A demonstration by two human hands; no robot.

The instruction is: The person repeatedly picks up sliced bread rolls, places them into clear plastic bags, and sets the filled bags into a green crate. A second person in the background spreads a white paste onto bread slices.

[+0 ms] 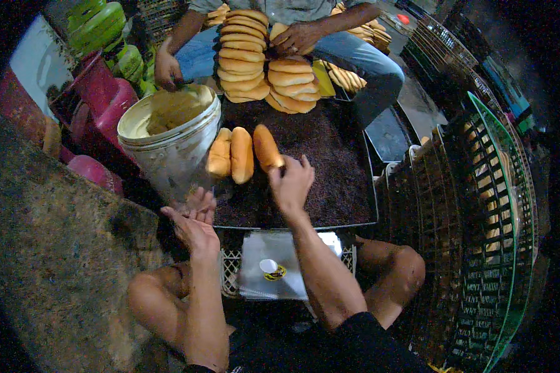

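Note:
My right hand [293, 184] grips the lower end of an elongated bread roll [265, 143] over a dark, crumb-covered tray [338, 172]. To its left, two more rolls, a shorter one [220, 156] and a longer one [242, 154], lie side by side on the tray. My left hand [198, 228] is palm up with fingers apart, just below the white bucket [168, 154]; blur around its fingertips hides whether anything thin is there. Between my knees, a stack of clear plastic bags [270, 249] with a printed mark rests on a lattice crate [231, 265].
Across the tray, a co-worker's hand [291, 39] holds bread beside stacked flat loaves [242, 56]; their other hand [169, 70] is at the bucket's rim. Plastic crates [448, 200] line my right. Pink [107, 107] and green [95, 28] gas cylinders stand left.

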